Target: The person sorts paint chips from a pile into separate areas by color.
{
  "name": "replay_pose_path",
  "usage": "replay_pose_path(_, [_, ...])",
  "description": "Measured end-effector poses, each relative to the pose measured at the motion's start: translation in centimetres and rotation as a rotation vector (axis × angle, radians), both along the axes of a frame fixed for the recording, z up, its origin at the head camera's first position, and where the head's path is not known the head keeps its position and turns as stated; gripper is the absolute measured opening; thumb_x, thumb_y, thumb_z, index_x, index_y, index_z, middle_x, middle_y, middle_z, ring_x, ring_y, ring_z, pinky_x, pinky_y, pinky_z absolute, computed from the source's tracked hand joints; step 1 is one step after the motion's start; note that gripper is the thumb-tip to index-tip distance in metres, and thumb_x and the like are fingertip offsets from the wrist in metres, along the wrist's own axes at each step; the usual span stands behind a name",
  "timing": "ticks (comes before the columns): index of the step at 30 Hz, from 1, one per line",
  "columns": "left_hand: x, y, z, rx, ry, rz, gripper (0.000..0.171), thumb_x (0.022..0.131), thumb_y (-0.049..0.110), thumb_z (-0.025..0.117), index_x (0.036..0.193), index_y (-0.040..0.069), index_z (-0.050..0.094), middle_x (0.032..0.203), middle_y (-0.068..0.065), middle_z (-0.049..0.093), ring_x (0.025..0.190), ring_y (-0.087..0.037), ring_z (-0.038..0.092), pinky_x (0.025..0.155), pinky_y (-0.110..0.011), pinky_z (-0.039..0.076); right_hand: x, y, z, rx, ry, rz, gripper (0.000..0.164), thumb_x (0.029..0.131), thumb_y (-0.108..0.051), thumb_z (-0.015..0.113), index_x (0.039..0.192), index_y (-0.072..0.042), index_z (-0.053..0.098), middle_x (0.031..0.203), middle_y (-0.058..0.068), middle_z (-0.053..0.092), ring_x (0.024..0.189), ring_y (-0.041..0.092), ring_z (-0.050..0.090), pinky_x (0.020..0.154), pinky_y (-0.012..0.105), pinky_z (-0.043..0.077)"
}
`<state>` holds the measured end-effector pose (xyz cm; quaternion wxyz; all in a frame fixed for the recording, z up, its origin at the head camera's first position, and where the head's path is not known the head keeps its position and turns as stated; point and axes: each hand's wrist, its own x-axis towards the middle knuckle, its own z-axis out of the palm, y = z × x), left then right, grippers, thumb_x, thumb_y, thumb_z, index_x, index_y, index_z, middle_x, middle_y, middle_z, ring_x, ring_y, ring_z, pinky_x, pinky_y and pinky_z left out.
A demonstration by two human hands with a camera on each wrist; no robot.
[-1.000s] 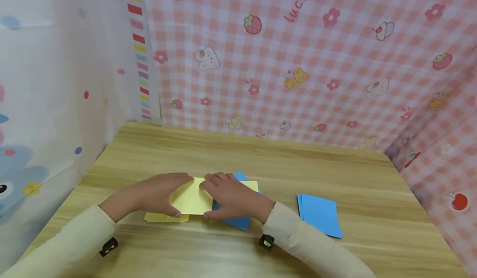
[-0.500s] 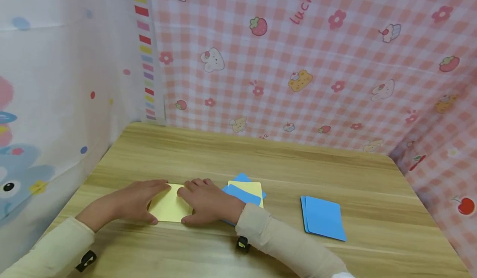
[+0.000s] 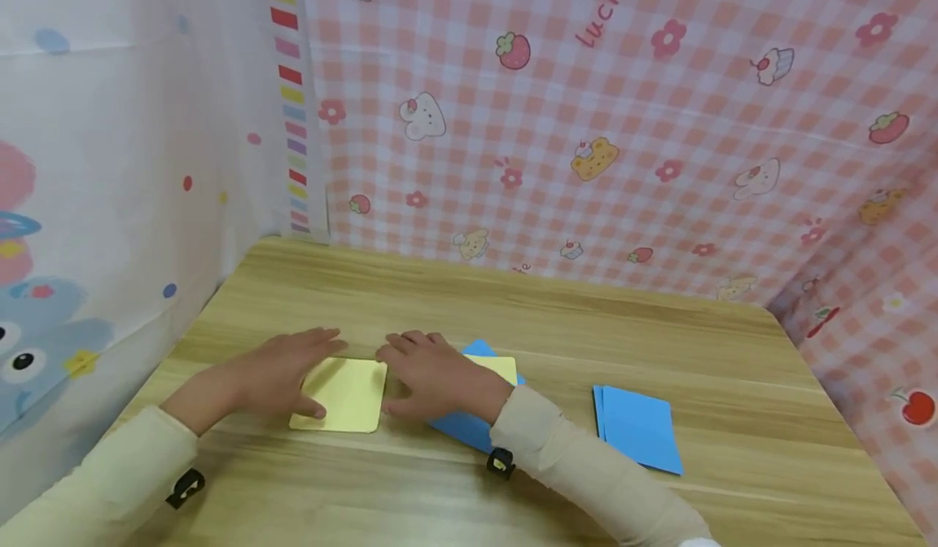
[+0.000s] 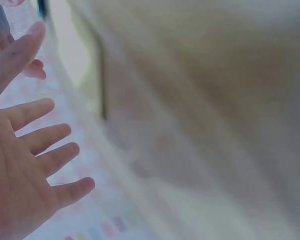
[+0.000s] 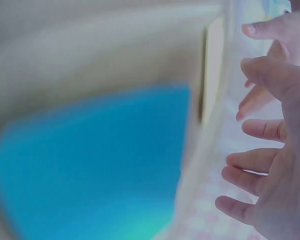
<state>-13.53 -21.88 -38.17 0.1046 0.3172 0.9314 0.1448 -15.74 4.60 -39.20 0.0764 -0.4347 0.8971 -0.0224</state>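
Head view: pile of square yellow paper cards [image 3: 346, 404] lies flat on the wood-grain worktop [image 3: 410, 494], lower left of centre, edges fairly even. Square blue paper cards [image 3: 641, 429] sit lower right, slightly offset. Middle looks unsorted: one yellow card [image 3: 500, 368] over blue card corners [image 3: 465, 431], partly hidden by an arm. I'd call it partway: both side piles formed, middle one left. Left hand [image 3: 274, 380] spread, thumb over yellow pile; contact unclear. Right hand [image 3: 436, 376] just beside that pile, nothing gripped.

Left wrist: left hand's fingers splayed wide, palm bare.

Right wrist: right hand's fingers loosely spread, holding nothing; blurred blue fills lower left.
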Motion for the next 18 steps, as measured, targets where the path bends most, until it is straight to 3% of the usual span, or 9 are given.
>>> replay_pose_path(11, [-2.6,8.3,2.2,-0.037,0.003,-0.166,0.093,0.084,0.043,0.082,0.154,0.002,0.038,0.162,-0.018,0.032,0.15,-0.038,0.026,0.114,-0.068,0.022,-0.3,9.6,3.0,-0.044,-0.057,-0.148,0.066,0.096,-0.047,0.067,0.147,-0.01,0.046,0.155,0.011,0.043,0.144,0.032,0.035,0.114,0.057,0.03])
replay_pose_path(18, [-3.5,12.6,1.7,-0.048,-0.028,-0.274,0.094,0.084,0.045,0.081,0.154,0.001,0.038,0.161,-0.016,0.034,0.151,-0.034,0.027,0.116,-0.062,0.025,1.0,12.8,2.4,-0.041,-0.06,-0.214,0.065,0.093,-0.044,0.071,0.142,-0.007,0.049,0.144,0.01,0.051,0.137,0.033,0.043,0.109,0.056,0.037])
